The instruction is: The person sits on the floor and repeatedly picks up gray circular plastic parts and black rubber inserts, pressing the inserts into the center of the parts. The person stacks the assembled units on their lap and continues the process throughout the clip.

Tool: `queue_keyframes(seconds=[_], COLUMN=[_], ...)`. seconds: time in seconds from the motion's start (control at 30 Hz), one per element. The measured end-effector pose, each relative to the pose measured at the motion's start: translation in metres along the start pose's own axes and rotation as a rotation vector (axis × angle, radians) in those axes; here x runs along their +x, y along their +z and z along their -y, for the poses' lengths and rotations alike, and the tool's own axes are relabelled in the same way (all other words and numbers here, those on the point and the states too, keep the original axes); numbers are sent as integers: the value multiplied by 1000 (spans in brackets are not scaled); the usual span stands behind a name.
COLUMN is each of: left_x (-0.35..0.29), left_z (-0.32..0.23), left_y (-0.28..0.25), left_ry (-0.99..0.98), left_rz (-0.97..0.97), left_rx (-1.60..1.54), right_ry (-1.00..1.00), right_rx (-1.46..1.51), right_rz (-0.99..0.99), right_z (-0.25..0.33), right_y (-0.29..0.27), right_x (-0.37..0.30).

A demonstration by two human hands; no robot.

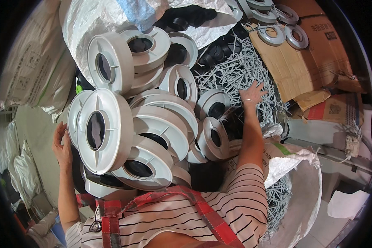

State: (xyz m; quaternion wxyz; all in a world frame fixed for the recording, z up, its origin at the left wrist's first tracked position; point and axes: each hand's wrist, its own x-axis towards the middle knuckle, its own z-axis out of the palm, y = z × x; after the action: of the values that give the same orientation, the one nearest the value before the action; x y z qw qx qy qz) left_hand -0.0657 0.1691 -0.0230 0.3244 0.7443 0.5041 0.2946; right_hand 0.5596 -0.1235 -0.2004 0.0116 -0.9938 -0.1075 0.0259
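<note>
My right hand [253,93] reaches out over a heap of thin grey plastic sticks [227,68], open with its fingers spread and palm down. Whether it touches the sticks is hard to tell. My left hand [63,145] is beside the left edge of a pile of white round plastic housings, its fingers loosely bent and apart, with nothing seen in it. Nearest to it is a large white housing [116,136] with a dark round centre and ribs. More white housings [146,159] lie stacked and tilted between my arms.
Black round parts [219,51] lie beside the sticks, under a white woven sack [99,20]. Grey rings [296,37] rest on a cardboard box [318,58] at the far right. An open sack [314,182] with more sticks stands near right. Full sacks [33,62] stand left.
</note>
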Motion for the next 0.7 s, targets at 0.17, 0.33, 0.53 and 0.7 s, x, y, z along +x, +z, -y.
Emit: queue_keyframes(seconds=[0.17, 0.33, 0.53, 0.7], left_x=[-1, -2, -1, -8], left_z=[6, 6, 1, 3], left_y=[2, -1, -2, 0], left_ry=[9, 11, 49, 33], left_rz=[-25, -40, -29, -66], left_rx=[-16, -61, -54, -43], right_ry=[-70, 75, 102, 35], right_rx=[-25, -27, 10, 9], right_rz=[-115, -96, -109, -185], right_z=[3, -3, -23, -18], right_y=[0, 10, 21, -6], right_x=[-12, -22, 11, 4])
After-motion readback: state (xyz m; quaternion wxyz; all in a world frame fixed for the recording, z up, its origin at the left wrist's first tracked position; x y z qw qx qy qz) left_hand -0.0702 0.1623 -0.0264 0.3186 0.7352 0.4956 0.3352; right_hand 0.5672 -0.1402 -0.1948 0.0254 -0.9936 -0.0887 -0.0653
